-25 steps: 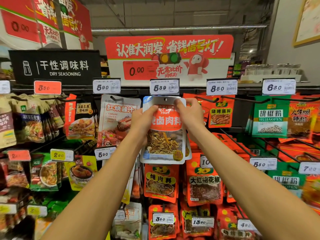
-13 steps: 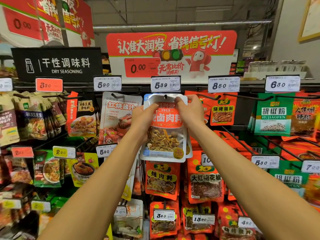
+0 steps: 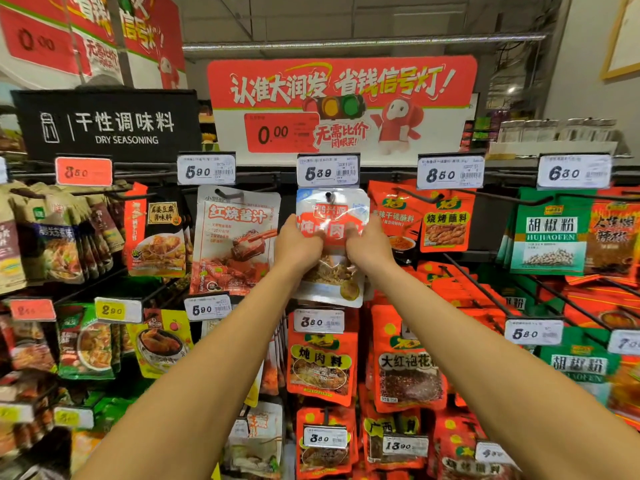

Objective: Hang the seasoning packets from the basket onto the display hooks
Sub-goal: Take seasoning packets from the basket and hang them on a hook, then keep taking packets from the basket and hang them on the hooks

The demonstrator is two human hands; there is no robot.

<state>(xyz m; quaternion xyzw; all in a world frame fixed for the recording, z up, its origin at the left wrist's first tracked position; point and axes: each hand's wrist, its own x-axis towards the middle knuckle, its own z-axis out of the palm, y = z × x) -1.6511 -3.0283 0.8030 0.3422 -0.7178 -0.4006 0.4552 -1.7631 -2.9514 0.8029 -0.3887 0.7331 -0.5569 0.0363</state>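
Hands at frame centre, left hand [image 3: 298, 242] and right hand [image 3: 367, 244], pinch a packet [image 3: 331, 233] apparently threaded on its hook [image 3: 328, 195]; release remains, basket unseen.

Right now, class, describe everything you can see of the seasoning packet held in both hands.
The seasoning packet is a flat, glossy plastic pouch, pale at the top, with a red band of white characters and a clear window showing brownish spices. It hangs upright; its top hole sits over a dark display hook under the 5.89 price tag. The left hand and right hand pinch its side edges at the red band.
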